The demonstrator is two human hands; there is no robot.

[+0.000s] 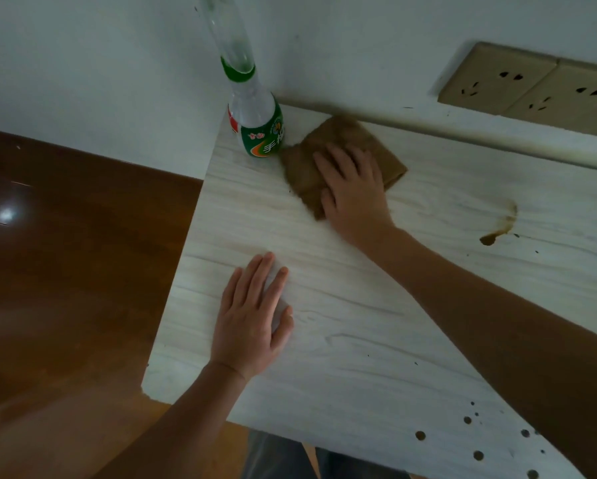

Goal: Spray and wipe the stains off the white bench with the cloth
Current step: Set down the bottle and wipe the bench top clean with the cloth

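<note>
The right hand (354,188), fingers spread flat, is pressing the folded brown cloth (338,160) onto the white wood-grain surface (359,323) beside the green-labelled clear spray bottle (255,122), the open left hand (254,319) lying palm-down, seemingly for bracing (brown stains (499,226) are awaiting wiping to the right).

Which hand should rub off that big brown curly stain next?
The right hand, probably. It already presses flat on the brown cloth, and the curly stain lies on its side of the white bench. The left hand rests bare on the bench, farther away.
</note>
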